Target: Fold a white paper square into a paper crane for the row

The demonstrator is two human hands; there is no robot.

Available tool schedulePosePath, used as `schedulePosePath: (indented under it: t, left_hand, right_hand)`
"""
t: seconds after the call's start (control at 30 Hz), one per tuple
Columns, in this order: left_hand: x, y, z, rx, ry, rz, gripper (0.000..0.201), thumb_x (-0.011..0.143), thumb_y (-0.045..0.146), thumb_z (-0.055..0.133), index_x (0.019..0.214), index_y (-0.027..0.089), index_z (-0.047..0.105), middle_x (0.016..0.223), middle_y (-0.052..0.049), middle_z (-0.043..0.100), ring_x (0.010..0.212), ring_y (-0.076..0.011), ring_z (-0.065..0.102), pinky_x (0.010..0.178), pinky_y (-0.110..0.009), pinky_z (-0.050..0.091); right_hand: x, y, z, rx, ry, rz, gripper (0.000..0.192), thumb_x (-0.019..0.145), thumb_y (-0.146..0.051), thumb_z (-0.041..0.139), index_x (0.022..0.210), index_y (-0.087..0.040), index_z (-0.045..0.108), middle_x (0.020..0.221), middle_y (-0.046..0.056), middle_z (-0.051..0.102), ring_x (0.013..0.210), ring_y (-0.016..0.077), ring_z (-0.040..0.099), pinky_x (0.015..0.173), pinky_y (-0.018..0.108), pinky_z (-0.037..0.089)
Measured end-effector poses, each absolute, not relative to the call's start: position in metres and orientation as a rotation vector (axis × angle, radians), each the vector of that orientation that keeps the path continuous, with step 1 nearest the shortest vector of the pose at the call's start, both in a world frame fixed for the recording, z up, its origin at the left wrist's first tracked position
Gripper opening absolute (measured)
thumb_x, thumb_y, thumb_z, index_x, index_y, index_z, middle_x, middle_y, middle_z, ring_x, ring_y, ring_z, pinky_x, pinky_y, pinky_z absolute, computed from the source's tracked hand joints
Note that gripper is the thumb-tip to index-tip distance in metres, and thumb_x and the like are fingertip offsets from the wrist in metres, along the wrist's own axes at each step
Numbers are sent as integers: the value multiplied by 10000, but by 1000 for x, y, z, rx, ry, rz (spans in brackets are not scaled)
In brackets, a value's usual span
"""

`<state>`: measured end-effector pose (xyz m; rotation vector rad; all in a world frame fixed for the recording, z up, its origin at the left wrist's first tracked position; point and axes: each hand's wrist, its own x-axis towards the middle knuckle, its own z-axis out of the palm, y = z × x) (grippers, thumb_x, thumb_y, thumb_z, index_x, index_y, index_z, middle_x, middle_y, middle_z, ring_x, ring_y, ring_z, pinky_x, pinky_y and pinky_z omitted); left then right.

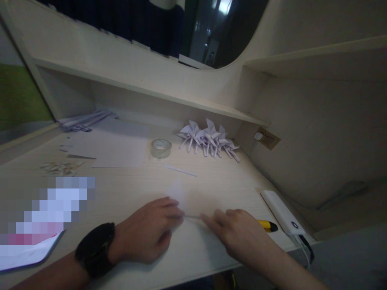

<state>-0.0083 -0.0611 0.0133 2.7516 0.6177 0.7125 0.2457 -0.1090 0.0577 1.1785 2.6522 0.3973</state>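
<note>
My left hand [151, 227], a black watch on its wrist, rests on the desk with bent fingers held together. The fingers press on a small pointed piece of white paper [176, 188], partly hidden under them. My right hand [238, 229] is closed around what looks like a utility knife; its yellow handle with a black end [267, 225] sticks out behind the palm. A thin grey blade-like strip [192, 217] runs between the right index fingertip and the left fingers. Beyond the hands lies a thin white paper stick [181, 170].
Paper pinwheels [208, 137] are piled at the back. A tape roll [161, 148], paper sheets [121, 145], rolled paper sticks [87, 121] and small cotton-swab-like sticks [62, 168] lie left of them. A blurred tablet-like device [39, 255] is at left; a white power bank [281, 211] is at right.
</note>
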Motion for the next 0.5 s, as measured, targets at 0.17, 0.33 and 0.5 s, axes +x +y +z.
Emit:
schedulePosePath:
  t: [0.17, 0.33, 0.5]
  left_hand:
    - [-10, -61, 16, 2755, 659, 637, 354, 764, 129, 496, 1088, 208, 612, 1080, -64, 676, 1062, -250, 579, 990, -407, 404]
    - [-10, -62, 17, 2767, 659, 625, 352, 761, 142, 501, 1087, 211, 615, 1074, -60, 678, 1071, -254, 572, 1011, -416, 386]
    - [-8, -65, 17, 2761, 677, 638, 354, 770, 151, 496, 1100, 209, 610, 1072, -65, 676, 1062, -258, 571, 1006, -421, 387]
  right_hand:
    - [249, -109, 53, 1199, 2673, 388, 369, 889, -111, 460, 1244, -210, 484, 813, 47, 640, 584, 150, 551, 512, 297, 309]
    - [249, -110, 53, 1192, 2660, 377, 368, 900, -109, 436, 1252, -205, 481, 822, 46, 636, 582, 151, 544, 507, 299, 313]
    - [248, -111, 54, 1185, 2680, 379, 361, 883, -111, 460, 1229, -201, 504, 832, 40, 635, 588, 150, 547, 508, 305, 310]
